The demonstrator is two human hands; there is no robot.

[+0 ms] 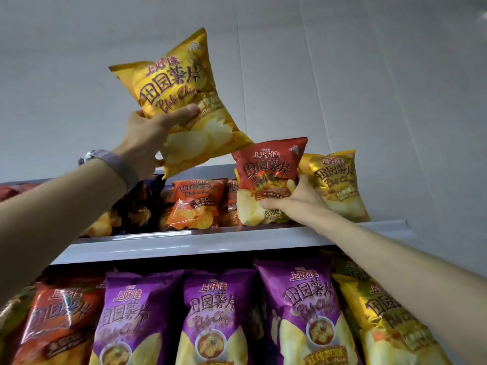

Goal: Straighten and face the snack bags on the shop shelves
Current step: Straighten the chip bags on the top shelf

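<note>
head view: the left hand (147, 135) is raised above the top shelf (184, 243), its grip grasping a yellow chip bag (179, 96) at the lower left side, thumb across the front. that bag hangs in the air, tilted, its lower corner just over a red chip bag (266, 177). the right hand (297, 201) has its grip clasped round the red chip bag, which stands on the top shelf facing out, between an orange tomato bag (197, 204) and a gold bag (337, 185). a grey wristband (116, 164) circles the left wrist. below the top shelf, purple bags (208, 317) stand in a row.
</note>
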